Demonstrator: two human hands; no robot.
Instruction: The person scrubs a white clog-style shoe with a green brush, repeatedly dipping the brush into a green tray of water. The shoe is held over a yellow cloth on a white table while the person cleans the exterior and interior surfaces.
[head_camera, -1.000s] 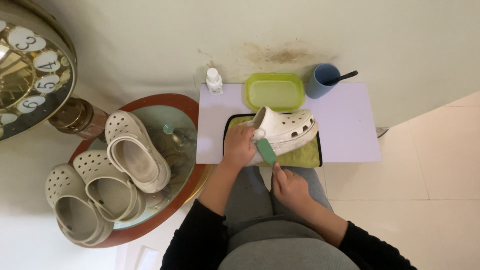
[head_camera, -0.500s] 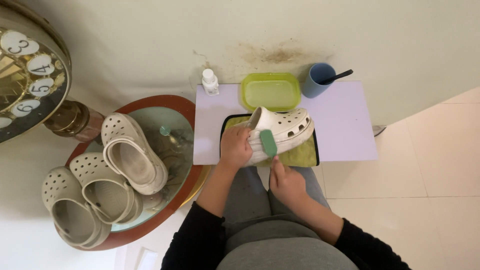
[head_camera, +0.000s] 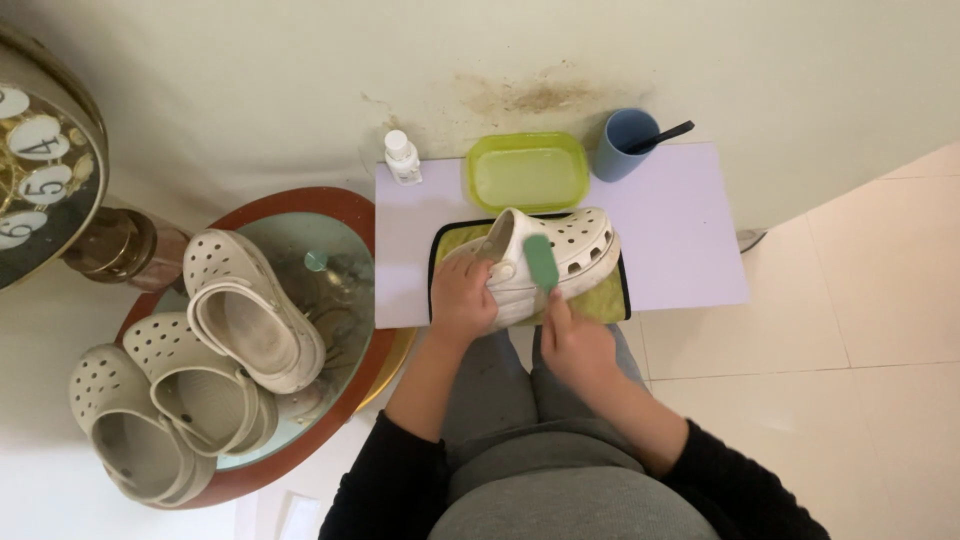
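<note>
now left hand (head_camera: 462, 298) grips white clog (head_camera: 560, 258); right hand (head_camera: 572, 345) presses green brush (head_camera: 541, 262) against it.

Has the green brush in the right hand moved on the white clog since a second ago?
Yes. The green brush slid up the white clog, from its near edge toward the green tray; right hand followed.

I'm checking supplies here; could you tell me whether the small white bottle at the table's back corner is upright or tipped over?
Upright: the small white bottle stands on its base on the lilac table, cap uppermost.
</note>
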